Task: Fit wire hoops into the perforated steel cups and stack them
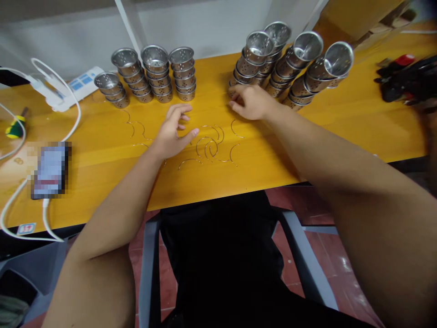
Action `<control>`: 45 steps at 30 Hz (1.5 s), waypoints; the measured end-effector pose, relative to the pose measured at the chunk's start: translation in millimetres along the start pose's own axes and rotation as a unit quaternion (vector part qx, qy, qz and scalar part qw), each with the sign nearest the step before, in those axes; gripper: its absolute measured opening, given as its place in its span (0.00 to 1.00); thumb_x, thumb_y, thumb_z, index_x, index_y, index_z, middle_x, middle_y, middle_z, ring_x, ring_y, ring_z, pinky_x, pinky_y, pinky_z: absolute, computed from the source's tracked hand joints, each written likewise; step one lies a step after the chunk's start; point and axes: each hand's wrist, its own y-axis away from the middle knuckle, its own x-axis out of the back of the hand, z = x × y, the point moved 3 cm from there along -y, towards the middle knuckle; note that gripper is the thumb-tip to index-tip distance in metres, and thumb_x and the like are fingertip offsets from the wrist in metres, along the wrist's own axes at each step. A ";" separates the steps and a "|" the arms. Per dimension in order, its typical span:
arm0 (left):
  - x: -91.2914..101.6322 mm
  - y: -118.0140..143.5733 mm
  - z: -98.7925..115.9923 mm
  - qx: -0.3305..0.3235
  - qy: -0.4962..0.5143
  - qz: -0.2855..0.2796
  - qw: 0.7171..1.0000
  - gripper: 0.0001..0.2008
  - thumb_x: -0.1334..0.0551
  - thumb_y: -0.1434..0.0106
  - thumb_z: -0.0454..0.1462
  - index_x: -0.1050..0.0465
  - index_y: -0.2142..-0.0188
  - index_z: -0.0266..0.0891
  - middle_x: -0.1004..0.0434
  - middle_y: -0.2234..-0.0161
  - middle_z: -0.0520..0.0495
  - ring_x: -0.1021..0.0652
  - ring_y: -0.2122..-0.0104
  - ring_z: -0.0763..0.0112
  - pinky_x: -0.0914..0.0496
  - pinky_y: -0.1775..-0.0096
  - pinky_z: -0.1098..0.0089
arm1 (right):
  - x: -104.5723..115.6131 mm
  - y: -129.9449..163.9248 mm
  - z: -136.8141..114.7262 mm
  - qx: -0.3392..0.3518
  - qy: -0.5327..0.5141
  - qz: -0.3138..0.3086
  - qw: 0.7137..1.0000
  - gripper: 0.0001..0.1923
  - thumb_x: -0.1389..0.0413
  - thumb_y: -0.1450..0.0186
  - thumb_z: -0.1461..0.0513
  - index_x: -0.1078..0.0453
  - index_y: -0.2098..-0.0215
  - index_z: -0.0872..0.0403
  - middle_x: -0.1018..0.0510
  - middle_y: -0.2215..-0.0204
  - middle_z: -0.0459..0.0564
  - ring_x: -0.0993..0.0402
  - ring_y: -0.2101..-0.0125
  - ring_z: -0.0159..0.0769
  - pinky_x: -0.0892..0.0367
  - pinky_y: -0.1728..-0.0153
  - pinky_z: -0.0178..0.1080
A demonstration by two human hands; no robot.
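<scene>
Metal wire rings [209,146] lie scattered on the counter [341,123], at 3 o'clock of the left hand [172,132], fingers loosely spread, empty. Right hand [251,102], loosely curled, touches the leaning perforated cup stacks [290,64] at 12 o'clock.

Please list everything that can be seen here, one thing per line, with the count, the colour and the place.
table: one, yellow wood, across the view
cup stacks: four, silver, upright, back left
leaning cup stacks: about four, silver, tilted, back right
wire handles: many, silver, curved, loose at table centre
power strip: one, white, far left
cable: white, left side
phone: one, blurred, left
screwdriver: one, green and yellow, left edge
dark tools: black and red, right edge
left hand: open, over the handles
right hand: at the leaning stacks, grip hidden
</scene>
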 end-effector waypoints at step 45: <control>1.9 1.1 11.5 0.006 -0.016 -0.028 0.999 0.28 0.27 0.23 0.41 0.25 0.28 0.47 0.23 0.26 0.37 0.13 0.40 0.62 0.12 0.44 0.62 | -22.4 17.4 16.0 -0.018 -0.233 0.108 0.966 0.32 0.37 0.25 0.29 0.16 0.51 0.45 0.07 0.46 0.62 0.10 0.47 0.61 0.13 0.37 0.66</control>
